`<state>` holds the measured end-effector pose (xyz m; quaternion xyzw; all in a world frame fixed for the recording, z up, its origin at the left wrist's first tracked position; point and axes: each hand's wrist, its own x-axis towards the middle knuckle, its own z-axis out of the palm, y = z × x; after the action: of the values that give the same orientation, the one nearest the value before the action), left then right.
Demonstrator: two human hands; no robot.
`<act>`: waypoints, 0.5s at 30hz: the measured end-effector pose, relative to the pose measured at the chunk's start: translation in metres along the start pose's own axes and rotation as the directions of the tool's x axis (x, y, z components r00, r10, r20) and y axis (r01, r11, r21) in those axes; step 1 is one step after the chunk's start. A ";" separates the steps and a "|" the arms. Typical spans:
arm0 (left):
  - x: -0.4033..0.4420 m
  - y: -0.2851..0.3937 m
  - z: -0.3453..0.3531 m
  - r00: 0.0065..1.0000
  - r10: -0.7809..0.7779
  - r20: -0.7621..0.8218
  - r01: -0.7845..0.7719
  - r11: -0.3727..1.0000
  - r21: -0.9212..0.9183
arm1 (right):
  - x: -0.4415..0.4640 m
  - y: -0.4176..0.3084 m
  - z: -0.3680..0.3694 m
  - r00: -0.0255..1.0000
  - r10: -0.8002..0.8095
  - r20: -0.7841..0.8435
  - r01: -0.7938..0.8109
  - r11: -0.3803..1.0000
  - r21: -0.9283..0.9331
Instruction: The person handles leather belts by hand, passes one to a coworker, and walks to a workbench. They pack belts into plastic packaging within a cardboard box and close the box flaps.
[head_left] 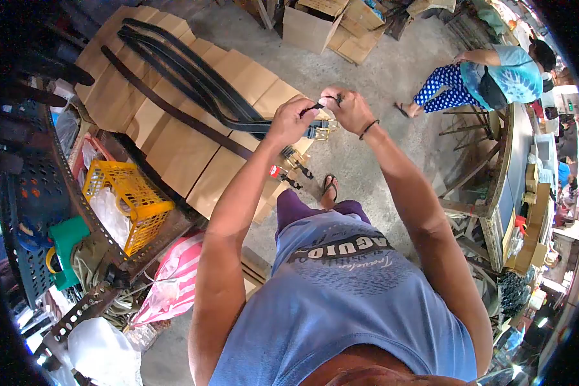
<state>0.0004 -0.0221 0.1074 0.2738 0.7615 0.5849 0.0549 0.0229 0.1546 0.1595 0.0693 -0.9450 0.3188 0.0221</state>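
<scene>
Both hands are raised in front of me, close together over the right end of a cardboard-covered surface (174, 161). My left hand (291, 120) is closed on a small dark strip, and my right hand (349, 110) pinches a dark piece just beside it; whether the two pieces are one cannot be told. Several black belts (193, 77) lie in a bundle on the cardboard, their buckles (326, 128) just below my hands. A brown belt (174, 112) runs alongside, and more buckles (296, 161) with a red tag lie at the cardboard's edge.
A yellow crate (151, 222) with plastic bags stands at the left, above a pink striped bag (170, 283). Cardboard boxes (312, 26) sit on the floor ahead. Another person (489, 77) stands at the right, near a table (508, 186).
</scene>
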 end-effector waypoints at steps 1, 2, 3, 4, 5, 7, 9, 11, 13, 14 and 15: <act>0.001 0.000 -0.001 1.000 0.000 0.004 0.000 1.000 -0.001 | 0.001 0.000 0.001 1.000 0.010 -0.006 -0.010 1.000 -0.007; 0.001 0.000 -0.001 0.999 0.048 0.000 -0.048 0.998 0.044 | 0.000 0.000 0.002 1.000 0.022 -0.011 -0.022 1.000 -0.014; 0.001 0.000 -0.003 0.995 0.097 -0.002 -0.096 0.992 0.088 | 0.001 0.000 0.002 1.000 0.028 -0.010 -0.028 1.000 -0.013; 0.003 -0.002 -0.005 0.996 0.090 0.002 -0.090 0.992 0.083 | 0.003 0.001 0.003 0.999 0.033 -0.015 -0.032 0.999 0.002; 0.004 -0.004 -0.008 0.994 0.107 0.023 -0.109 0.989 0.102 | 0.002 0.004 0.005 0.999 0.042 -0.013 -0.042 0.999 0.020; 0.006 -0.004 -0.013 0.991 0.133 0.026 -0.135 0.984 0.116 | -0.006 0.023 0.020 0.993 -0.040 -0.107 0.044 0.998 0.034; 0.003 0.009 -0.018 0.998 -0.037 0.059 0.036 0.999 0.006 | -0.009 0.036 0.021 0.977 0.070 -0.203 -0.003 0.950 0.311; -0.015 0.000 -0.004 0.967 -0.117 0.228 0.133 0.990 -0.056 | -0.030 0.075 0.045 0.963 0.234 -0.132 -0.202 0.954 0.220; -0.042 -0.006 0.013 0.884 -0.039 0.465 0.049 0.999 -0.009 | -0.068 0.120 0.092 0.923 0.378 0.077 -0.385 0.915 0.123; -0.061 -0.017 0.027 0.849 -0.031 0.528 0.037 0.999 0.000 | -0.084 0.132 0.112 0.893 0.411 0.185 -0.428 0.902 0.062; -0.075 0.007 0.027 0.787 -0.208 0.580 0.117 0.975 0.191 | -0.094 0.107 0.114 0.890 0.380 0.251 -0.382 0.923 -0.045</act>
<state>0.0775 -0.0334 0.0877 0.3803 0.7665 0.4053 0.3219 0.1007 0.1801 -0.0035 -0.0769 -0.9342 0.3079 -0.1628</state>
